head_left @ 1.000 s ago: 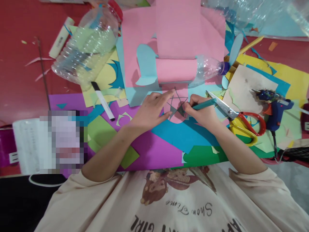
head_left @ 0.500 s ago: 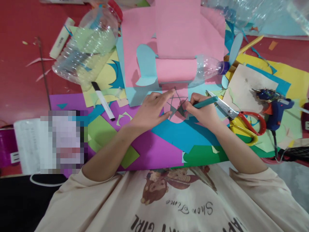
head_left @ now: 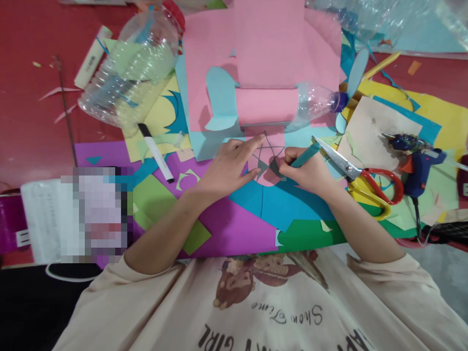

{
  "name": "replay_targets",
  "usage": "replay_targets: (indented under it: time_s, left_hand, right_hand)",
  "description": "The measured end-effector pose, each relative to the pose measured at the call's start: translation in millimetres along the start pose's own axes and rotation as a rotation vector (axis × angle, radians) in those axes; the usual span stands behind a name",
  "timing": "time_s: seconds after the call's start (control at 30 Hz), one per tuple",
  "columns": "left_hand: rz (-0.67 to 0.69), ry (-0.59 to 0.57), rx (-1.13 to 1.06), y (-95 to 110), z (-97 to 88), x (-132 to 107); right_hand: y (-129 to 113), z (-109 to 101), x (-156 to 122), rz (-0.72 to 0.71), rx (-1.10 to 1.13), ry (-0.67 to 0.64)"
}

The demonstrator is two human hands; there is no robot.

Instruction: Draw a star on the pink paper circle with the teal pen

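Note:
A small pink paper piece [head_left: 269,141] lies in front of me with a dark star outline drawn on it; two lower parts of the star are filled in dark. My left hand [head_left: 228,165] rests with its fingers apart, the index fingertip and thumb touching the left side of this paper. Wrapped round a teal marker [head_left: 307,155], my right hand [head_left: 305,168] sits at the paper's right edge; the marker's tip is hidden by the fingers. Just beyond lies a clear bottle [head_left: 314,102] on its side, wrapped in pink paper [head_left: 266,105], with light-blue paper fins [head_left: 221,95].
Right of my right hand are open scissors [head_left: 351,170] with red and yellow handles and a blue glue gun [head_left: 419,170]. A white marker [head_left: 157,153] and a large clear bottle [head_left: 127,68] lie left. Coloured paper sheets [head_left: 241,224] cover the table.
My right hand has shifted slightly and the teal marker is tilted more steeply, its back end moved left. My left hand stays in place.

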State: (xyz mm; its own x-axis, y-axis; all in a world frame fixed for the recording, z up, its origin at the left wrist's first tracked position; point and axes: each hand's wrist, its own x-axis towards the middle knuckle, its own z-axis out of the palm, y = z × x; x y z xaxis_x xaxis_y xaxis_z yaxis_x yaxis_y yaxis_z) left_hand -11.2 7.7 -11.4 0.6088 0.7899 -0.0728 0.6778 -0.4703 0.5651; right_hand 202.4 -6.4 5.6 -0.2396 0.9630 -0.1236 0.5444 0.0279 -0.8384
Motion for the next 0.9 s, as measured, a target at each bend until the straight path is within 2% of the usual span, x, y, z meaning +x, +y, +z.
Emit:
replay_targets:
  time_s: [0.43,0.8,0.9]
  left_hand:
    - [0.022,0.008,-0.003,-1.6,0.5,-0.3]
    - [0.003,0.008,-0.009,-0.7,0.2,-0.5]
    - [0.013,0.017,0.001,-1.1,0.8,-0.5]
  right_hand:
    - [-1.2,2.2,2.5,0.033,0.068,0.126]
    - [1.1,-0.1,0.8,-0.025,0.019,0.013]
    - [1.1,0.0,0.1,-0.016,0.027,0.021]
